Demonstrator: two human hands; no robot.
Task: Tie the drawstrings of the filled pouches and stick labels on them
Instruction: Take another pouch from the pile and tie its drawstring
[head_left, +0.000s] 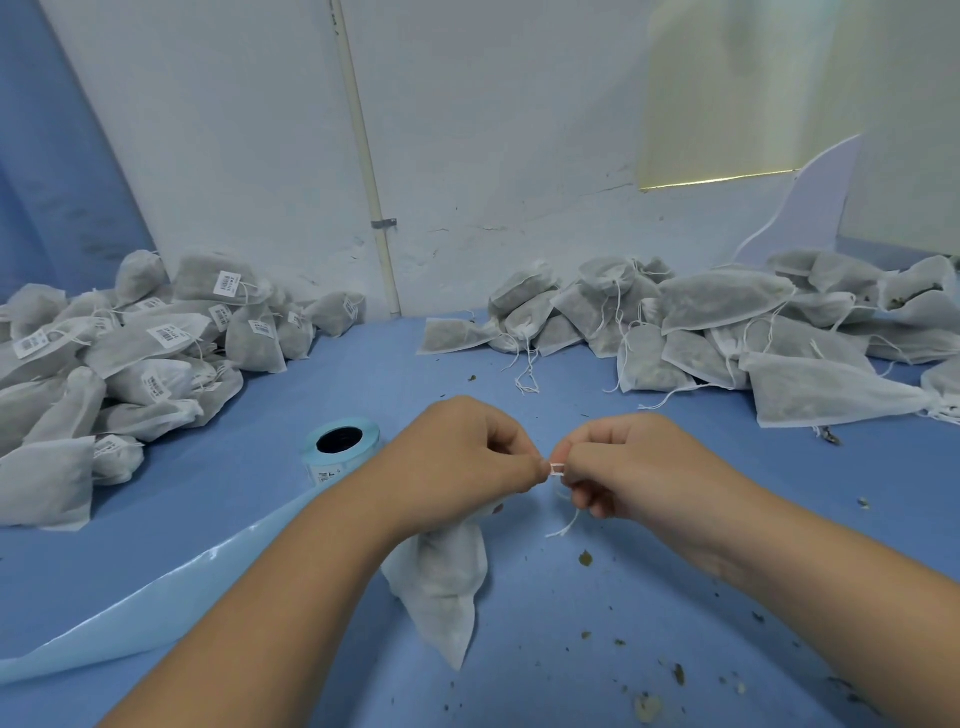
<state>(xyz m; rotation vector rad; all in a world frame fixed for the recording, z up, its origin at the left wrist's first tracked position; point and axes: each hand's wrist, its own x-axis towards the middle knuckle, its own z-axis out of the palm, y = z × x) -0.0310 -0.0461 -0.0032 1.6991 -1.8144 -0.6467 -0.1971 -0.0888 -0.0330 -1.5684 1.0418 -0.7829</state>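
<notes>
Subject of inspection: a filled white pouch (441, 582) is hanging in the lower centre of the frame, over the blue table (519, 395). Its neck is sitting hidden behind the left hand (467, 452). Whether its lower corner is touching the table cannot be told.

The left hand is clenching around the neck and pinching one side of the drawstring (557, 469). The right hand (634, 462) is pinching the other side. Only a short white length is showing between the fingertips, and a frayed end is trailing below the right hand.

A label roll (340, 447) is standing just left of the left wrist. Its pale blue liner strip (130, 608) is running off the lower left edge.

At middle left, a pile of labelled pouches (156, 338) is lying cut off by the frame edge; the label print is too small to read. At middle right, a pile of unlabelled pouches (727, 322) is lying with loose strings, also cut off. Brown crumbs (585, 558) are lying across the table at lower right.
</notes>
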